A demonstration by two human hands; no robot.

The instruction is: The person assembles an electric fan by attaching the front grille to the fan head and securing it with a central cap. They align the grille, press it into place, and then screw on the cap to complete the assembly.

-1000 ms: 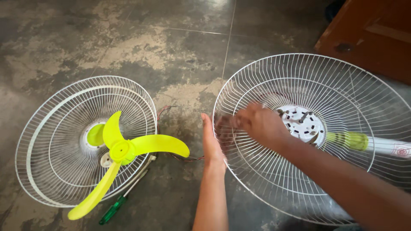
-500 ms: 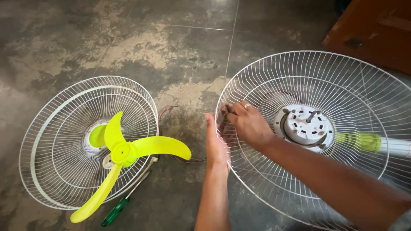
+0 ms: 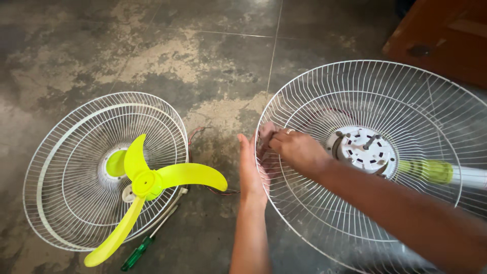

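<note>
Rear fan guard (image 3: 406,101) cut off right, hands (image 3: 297,149) pinching its rim, fingertips hidden

I note: rear fan guard (image 3: 385,101) white wire, radial spoke pattern. Motor hub (image 3: 361,149) white with dark slots. Stem (image 3: 425,170) lime green. Loose guard (image 3: 81,152) white wire, same pattern. Blade (image 3: 152,182) bright yellow-green. Screwdriver handle (image 3: 133,258) translucent green. Floor (image 3: 177,56) mottled grey-tan tile. Cabinet (image 3: 446,35) reddish-brown.
</note>
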